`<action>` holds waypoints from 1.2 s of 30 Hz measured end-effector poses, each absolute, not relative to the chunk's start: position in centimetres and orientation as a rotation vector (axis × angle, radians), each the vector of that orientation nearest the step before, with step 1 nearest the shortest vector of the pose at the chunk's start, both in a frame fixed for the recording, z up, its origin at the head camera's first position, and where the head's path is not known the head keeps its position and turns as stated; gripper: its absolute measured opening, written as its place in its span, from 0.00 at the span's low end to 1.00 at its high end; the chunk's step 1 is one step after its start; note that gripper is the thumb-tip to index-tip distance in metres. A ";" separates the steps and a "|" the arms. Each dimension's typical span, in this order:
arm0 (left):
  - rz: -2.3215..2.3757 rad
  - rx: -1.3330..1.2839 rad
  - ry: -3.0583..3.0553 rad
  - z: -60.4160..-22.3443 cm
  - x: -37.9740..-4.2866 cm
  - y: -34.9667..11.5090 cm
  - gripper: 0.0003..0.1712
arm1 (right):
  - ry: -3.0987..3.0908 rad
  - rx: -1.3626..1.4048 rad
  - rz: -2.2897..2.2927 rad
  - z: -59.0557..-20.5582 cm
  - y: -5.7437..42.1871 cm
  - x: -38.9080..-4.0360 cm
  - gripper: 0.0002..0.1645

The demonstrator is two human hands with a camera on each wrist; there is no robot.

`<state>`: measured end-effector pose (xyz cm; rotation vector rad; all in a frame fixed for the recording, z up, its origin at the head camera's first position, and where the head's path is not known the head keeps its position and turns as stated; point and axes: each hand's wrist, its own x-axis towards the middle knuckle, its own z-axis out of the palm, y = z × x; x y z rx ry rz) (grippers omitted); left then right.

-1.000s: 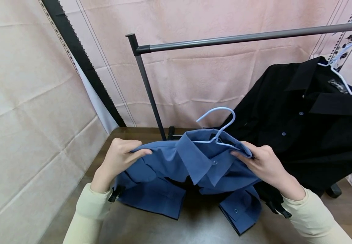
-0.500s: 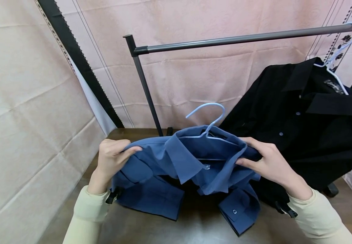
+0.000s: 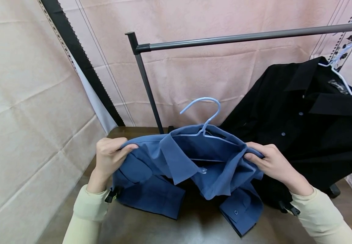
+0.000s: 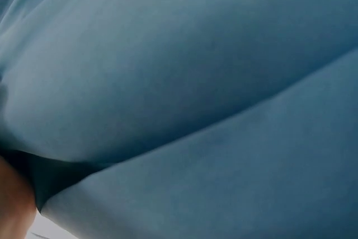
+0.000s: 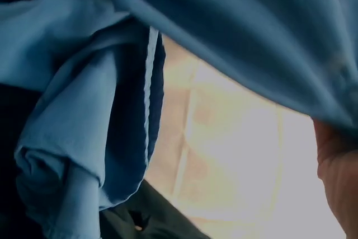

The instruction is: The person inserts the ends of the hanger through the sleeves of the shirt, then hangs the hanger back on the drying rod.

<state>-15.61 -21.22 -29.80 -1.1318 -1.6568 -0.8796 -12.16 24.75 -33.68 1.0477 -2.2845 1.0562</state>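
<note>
A blue collared shirt [image 3: 176, 166] is stretched between both hands above the table, its cuffs hanging below. At the shoulder on the left, my left hand [image 3: 110, 154] pinches the cloth between thumb and fingers. My right hand [image 3: 274, 162] grips the opposite shoulder near the collar. A pale blue hanger [image 3: 210, 117] sits inside the neck opening, its hook standing up and pointing left; most of its arms are hidden in the shirt. Blue fabric [image 4: 184, 82] fills the left wrist view. In the right wrist view, a bit of the right hand [image 5: 338, 177] shows under the draped cloth.
A grey metal clothes rack [image 3: 224, 40] stands behind, its post at the left. On its rail at the right hangs a black shirt [image 3: 291, 125] on another pale hanger [image 3: 340, 56]. The brown table [image 3: 139, 227] lies below; pink cloth [image 3: 200, 74] covers the wall.
The right hand has shifted right along the shirt, pulling the collar wider open. The hanger hook has moved left and slightly up, and the left hand has drifted left.
</note>
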 end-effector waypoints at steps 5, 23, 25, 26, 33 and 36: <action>-0.914 -1.142 -1.682 -30.2 -15.9 -21.0 0.33 | -2.086 1.166 1.008 -33.7 24.4 -12.3 0.17; -0.982 -0.964 -1.693 -30.2 -15.5 -20.6 0.35 | -2.037 1.045 0.717 -31.8 24.1 -11.6 0.30; -1.001 -0.892 -1.709 -30.0 -15.3 -20.7 0.36 | -2.024 1.010 0.696 -31.4 24.1 -11.6 0.30; -1.017 -0.856 -1.725 -30.0 -15.2 -20.7 0.37 | -2.015 0.982 0.686 -31.2 24.2 -11.7 0.30; -1.365 -0.643 -2.022 -31.2 -15.5 -21.5 0.67 | -1.899 0.722 0.656 -29.3 24.4 -12.5 0.32; -1.520 -0.633 -2.170 -32.4 -16.0 -21.2 0.74 | -1.883 0.638 0.673 -28.0 24.3 -12.9 0.35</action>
